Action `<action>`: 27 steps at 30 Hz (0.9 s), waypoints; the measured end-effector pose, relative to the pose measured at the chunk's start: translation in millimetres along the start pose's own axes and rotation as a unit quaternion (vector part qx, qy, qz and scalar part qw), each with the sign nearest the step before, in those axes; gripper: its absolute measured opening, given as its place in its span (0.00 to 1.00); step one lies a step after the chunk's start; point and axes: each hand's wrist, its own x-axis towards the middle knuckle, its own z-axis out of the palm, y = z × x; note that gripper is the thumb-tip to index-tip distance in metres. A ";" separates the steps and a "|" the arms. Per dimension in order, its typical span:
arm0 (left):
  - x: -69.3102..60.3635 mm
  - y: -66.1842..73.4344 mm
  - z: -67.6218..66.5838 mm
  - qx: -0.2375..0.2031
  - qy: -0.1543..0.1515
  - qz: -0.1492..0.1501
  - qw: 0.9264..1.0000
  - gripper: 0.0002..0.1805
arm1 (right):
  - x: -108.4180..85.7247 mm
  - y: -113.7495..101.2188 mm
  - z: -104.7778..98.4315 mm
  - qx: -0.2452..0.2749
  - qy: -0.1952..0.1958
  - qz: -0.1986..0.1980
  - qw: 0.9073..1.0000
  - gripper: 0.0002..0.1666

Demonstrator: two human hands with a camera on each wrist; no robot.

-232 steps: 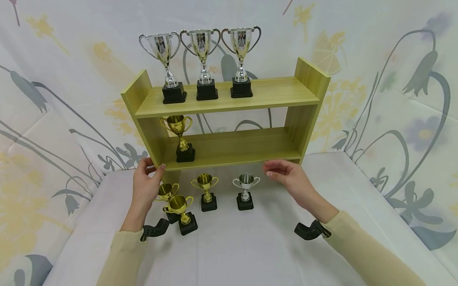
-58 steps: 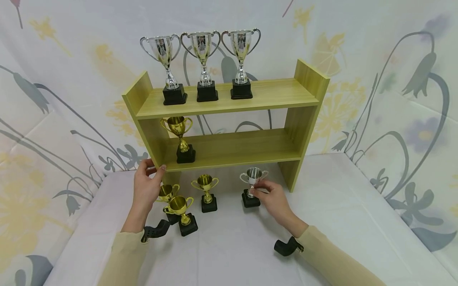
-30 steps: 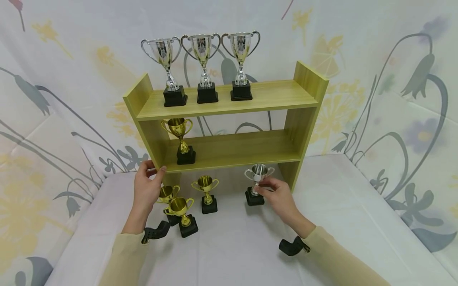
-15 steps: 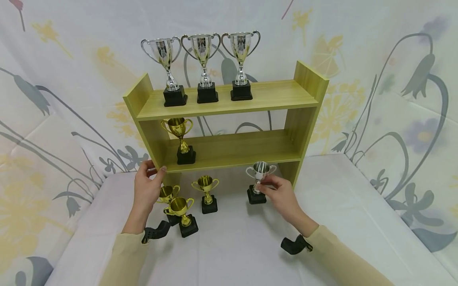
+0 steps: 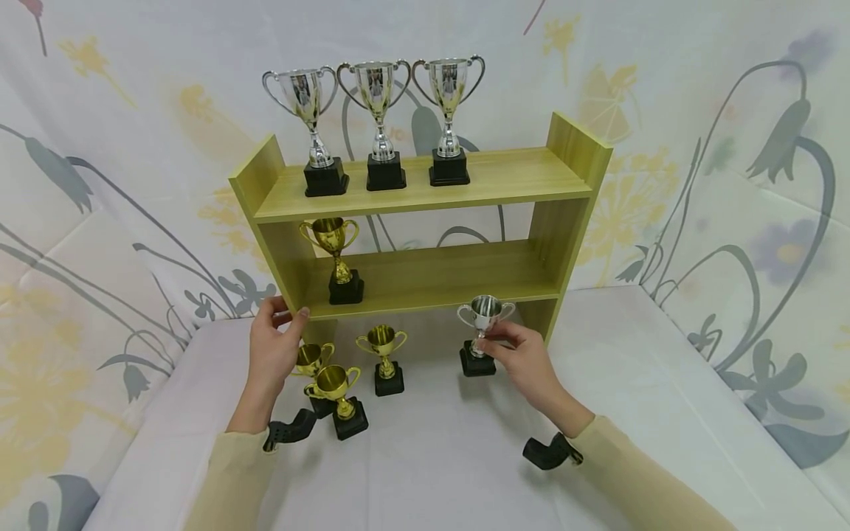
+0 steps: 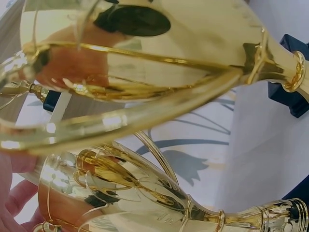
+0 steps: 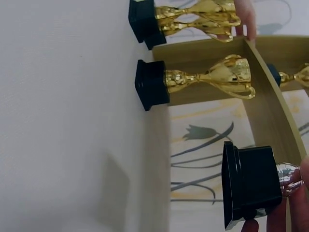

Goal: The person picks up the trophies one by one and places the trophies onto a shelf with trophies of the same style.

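Note:
In the head view my right hand (image 5: pixel 527 361) pinches the stem of a small silver trophy cup (image 5: pixel 482 313). The cup is upright, in front of the lower board's front edge. Its black base (image 7: pixel 251 181) shows off the tabletop in the right wrist view. My left hand (image 5: pixel 272 350) holds the left side of the wooden shelf (image 5: pixel 425 199), thumb in front and fingers partly hidden behind the panel. Close beside that hand stand two gold trophy cups (image 5: pixel 332 383), one partly covering the other. A third gold trophy cup (image 5: pixel 383 346) stands between the hands.
Three large silver trophies (image 5: pixel 375 96) line the top board's left and middle. A gold trophy (image 5: pixel 330 240) stands at the left end of the lower board. The white tabletop (image 5: pixel 425 464) extends in front, and a flower-patterned cloth (image 5: pixel 690 184) hangs behind.
My right hand came down from the lower board's edge and took the silver cup. The cup has since moved right and up. My left hand keeps its place on the shelf.

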 end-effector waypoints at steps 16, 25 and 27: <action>1.1 0.0 -0.2 0.001 -0.002 -0.006 1.000 0.22 | 2.2 -7.3 -6.1 -0.010 0.003 -0.012 1.000 0.16; 0.2 3.0 -0.9 -0.006 -0.005 -0.008 1.000 0.22 | 4.0 -16.5 -9.9 -0.004 0.012 -0.018 1.000 0.13; -0.7 3.8 -1.2 -0.005 -0.006 -0.008 1.000 0.23 | 4.1 -18.7 -10.8 -0.005 0.012 -0.019 1.000 0.14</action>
